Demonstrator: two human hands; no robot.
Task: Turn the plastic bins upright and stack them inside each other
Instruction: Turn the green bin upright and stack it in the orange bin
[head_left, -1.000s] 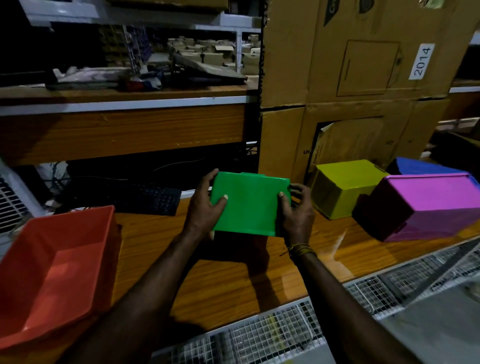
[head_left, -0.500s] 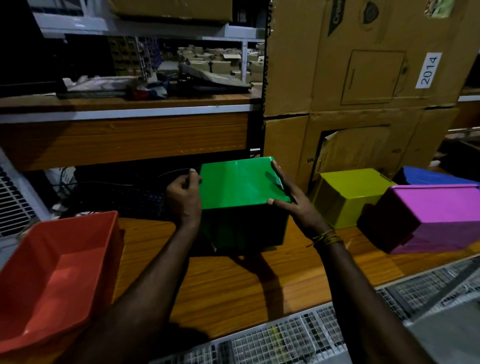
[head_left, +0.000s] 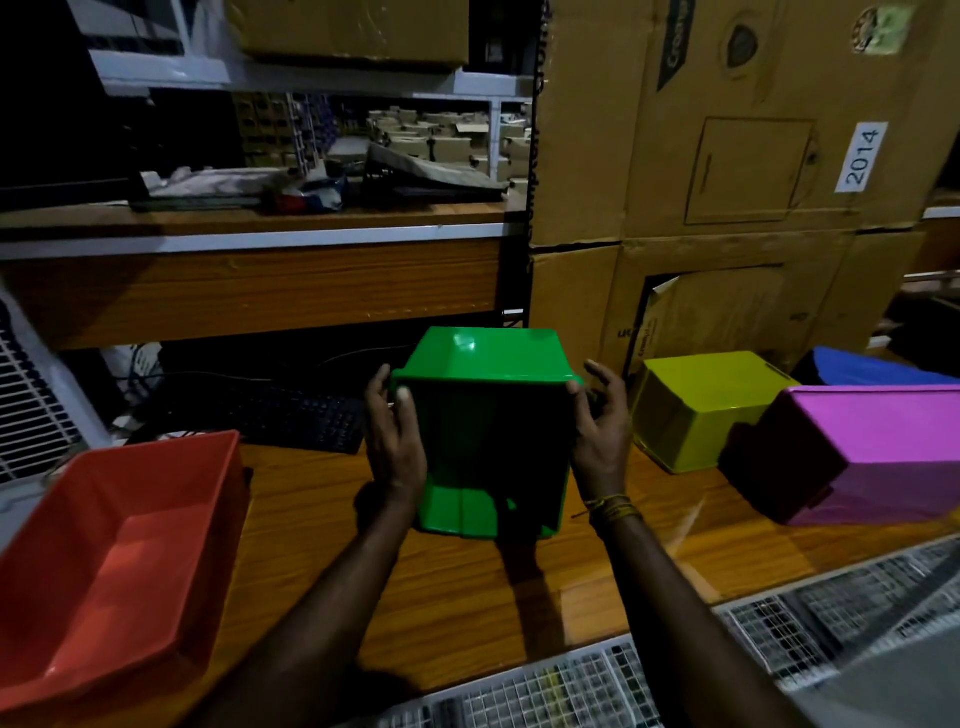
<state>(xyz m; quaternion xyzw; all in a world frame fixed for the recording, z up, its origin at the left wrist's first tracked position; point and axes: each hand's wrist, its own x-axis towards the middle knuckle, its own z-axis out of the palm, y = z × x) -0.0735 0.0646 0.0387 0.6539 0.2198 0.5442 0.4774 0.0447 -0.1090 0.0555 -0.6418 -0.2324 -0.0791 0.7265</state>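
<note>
Orange bin (head_left: 119, 561): upright at the far left of the bench (head_left: 467, 597), mouth up and empty; by my reading it is the base of the stack.
Keyboard (head_left: 270, 415): dark, at the back of the bench behind the orange bin, well clear of the work.
Left hand (head_left: 396, 441): pressed flat on the left wall of the green bin (head_left: 488, 426), thumb across the near upper edge, fingers behind.
Green bin: held between both hands above the middle of the bench, partly turned. Which face looks at the camera is hard to tell in the dim light; it seems tipped on its side or still bottom-up.
Right hand (head_left: 597, 431): clamped on the right wall of the green bin, thumb at the upper corner, the other fingers loosely spread behind.
Yellow bin (head_left: 701, 405): upside down on the bench, just right of the right hand.
Purple bin (head_left: 872, 447): tipped over, near the yellow bin.
Blue bin (head_left: 872, 366): only a corner shows behind the purple bin.
Step in hand: turning the green bin upright.
Next move: likely finish the rotation until the mouth faces up, then carry it left and lower it squarely into the orange bin; the walls must line up or it will jam.
</note>
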